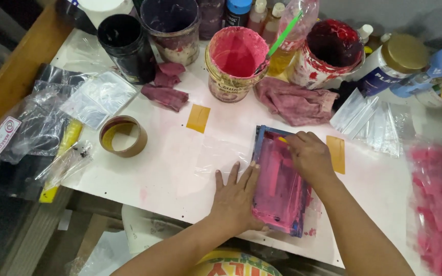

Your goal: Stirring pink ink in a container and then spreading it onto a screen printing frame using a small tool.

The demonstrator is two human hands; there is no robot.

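Your left hand lies spread, pressing the left edge of the small pink-inked rectangular printing frame on the white surface; your right hand, fingers curled, presses its far end.

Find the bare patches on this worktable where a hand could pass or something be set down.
Bare board lies between the tape roll, the yellow tape strip and the left hand. The back edge is crowded: paint tubs, rags, bottles. Plastic bags fill the right.

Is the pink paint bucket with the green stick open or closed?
Open. The pink paint bucket has no lid; its pink inside shows, and the green stick leans out over the rim.
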